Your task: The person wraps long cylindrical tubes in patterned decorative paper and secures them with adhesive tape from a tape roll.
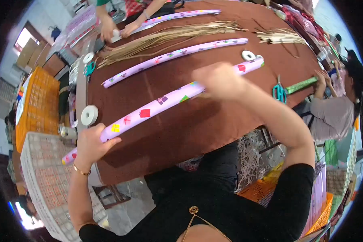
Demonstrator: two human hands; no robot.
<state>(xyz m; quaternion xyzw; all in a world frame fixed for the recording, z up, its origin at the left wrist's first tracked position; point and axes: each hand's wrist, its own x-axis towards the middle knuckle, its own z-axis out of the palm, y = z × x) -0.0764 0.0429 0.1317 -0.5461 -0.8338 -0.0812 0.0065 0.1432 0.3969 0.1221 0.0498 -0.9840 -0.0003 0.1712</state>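
Note:
A lilac roll of wrapping paper (145, 113) with colourful gift-box prints slants across the table in front of me. My left hand (92, 145) is closed round it near its lower left end, with the thumb stretched along its near side. My right hand (222, 82) is closed over the roll right of its middle, smeared by motion, its fingertips hidden. Beyond lies a second lilac roll (175, 54), thinner and apart from the one I hold. A white tape roll (89, 115) rests at the table's left edge, close to my left hand.
The brown-covered table (165, 149) also bears dry strips (165, 37), teal scissors (279, 92) and another white tape roll (248, 55). Across it, a person's hands (119, 31) handle a further roll; another person (330, 117) is at right. Crates (44, 169) stand left.

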